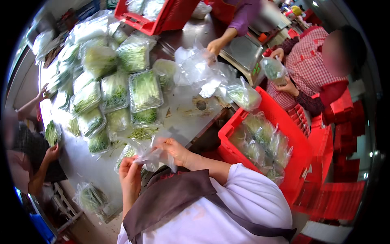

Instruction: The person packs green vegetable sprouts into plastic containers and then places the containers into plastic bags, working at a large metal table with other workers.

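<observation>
A clear plastic bag (155, 155) is stretched between my two hands, close to my apron at the table's near side. My left hand (130, 170) pinches one side of it between thumb and fingers. The other side is in my right hand (175, 150), whose fingertips are partly blurred. Under the bag lies a clear tray of greens (124, 155), mostly covered by the bag and my left hand. Loose green stems (144, 133) lie just beyond. Farther up, clear trays of leafy greens (145, 90) are stacked in a large pile.
A red crate (225, 131) on my right holds several bagged vegetables (265, 137). Past it stand a scale (243, 52) and a heap of plastic bags (198, 70). Co-workers' hands reach in from the left, far side and right. A bagged tray (90, 196) sits at the lower left edge.
</observation>
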`<state>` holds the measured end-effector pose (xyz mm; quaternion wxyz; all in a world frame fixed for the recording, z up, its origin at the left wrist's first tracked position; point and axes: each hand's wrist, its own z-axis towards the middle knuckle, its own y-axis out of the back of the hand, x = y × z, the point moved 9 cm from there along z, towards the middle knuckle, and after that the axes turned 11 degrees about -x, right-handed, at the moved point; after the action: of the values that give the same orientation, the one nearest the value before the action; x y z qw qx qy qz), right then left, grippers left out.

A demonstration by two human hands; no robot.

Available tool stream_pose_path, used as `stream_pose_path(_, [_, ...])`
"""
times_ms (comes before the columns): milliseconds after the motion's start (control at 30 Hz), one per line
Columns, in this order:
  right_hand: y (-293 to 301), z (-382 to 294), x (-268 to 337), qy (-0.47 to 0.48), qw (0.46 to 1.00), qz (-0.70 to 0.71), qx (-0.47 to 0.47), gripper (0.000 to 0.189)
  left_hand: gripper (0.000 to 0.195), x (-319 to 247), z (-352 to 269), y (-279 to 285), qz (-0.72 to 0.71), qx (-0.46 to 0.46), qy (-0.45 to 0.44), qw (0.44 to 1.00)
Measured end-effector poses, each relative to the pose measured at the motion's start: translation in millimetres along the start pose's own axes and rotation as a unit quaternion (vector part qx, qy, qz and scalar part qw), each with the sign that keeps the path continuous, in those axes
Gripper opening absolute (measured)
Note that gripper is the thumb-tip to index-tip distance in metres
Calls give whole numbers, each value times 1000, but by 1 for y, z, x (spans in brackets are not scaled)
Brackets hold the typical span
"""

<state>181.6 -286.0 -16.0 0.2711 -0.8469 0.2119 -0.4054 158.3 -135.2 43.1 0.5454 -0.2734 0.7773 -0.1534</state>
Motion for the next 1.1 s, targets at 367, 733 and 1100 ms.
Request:
stream_pose_path(367, [45,-6,95,141,956,251,-56,25,10,-14,5,43,-134,16,33,990])
stream_pose_path(733, [-87,-59,86,336,874,-328,127,24,54,-67,-20,-108,507,133,-416,743])
stream_pose_path(1100, [-48,-32,61,352,768,-520,125,22,7,-40,-36,10,21,54,75,996])
